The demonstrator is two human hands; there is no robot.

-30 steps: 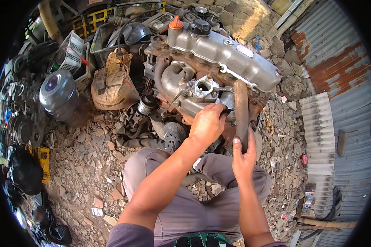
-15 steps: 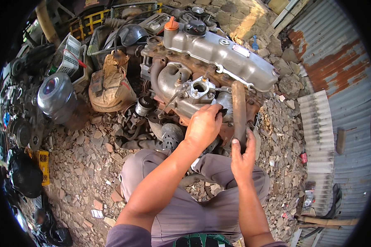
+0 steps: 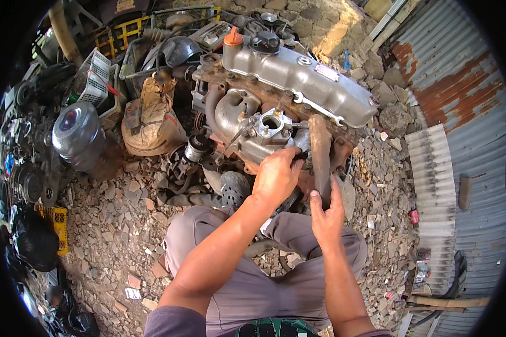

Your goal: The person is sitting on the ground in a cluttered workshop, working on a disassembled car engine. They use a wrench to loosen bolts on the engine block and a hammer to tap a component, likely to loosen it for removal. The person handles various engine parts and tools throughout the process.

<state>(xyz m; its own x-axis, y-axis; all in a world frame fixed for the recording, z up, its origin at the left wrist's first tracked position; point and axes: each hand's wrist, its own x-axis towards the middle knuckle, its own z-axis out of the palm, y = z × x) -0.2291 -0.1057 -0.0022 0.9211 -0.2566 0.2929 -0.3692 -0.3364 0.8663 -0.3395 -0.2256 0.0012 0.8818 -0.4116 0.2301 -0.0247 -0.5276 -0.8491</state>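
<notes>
A used engine (image 3: 275,106) stands in front of me, with a silver valve cover (image 3: 298,64) along its top and a pale flanged opening (image 3: 272,122) on the grey manifold (image 3: 235,105). My left hand (image 3: 277,174) is closed at the manifold's near side, fingers pinched around a small dark piece mostly hidden by them. In my right hand (image 3: 327,218) is a thick brown rod (image 3: 320,151), wooden or rusty, gripped by its lower end. It stands nearly upright in the picture, just right of my left fingers. A wrench (image 3: 319,109) rests along the valve cover's edge.
Left of the engine are a torn brown sack (image 3: 152,123), a large clear plastic bottle (image 3: 77,135) and a white basket (image 3: 97,78), with heaped parts beyond. Broken stone and tile cover the ground (image 3: 112,219). Rusty corrugated sheets (image 3: 461,101) line the right side.
The brown rod and my right hand have shifted slightly left and toward me. My left hand stays at nearly the same place on the manifold.
</notes>
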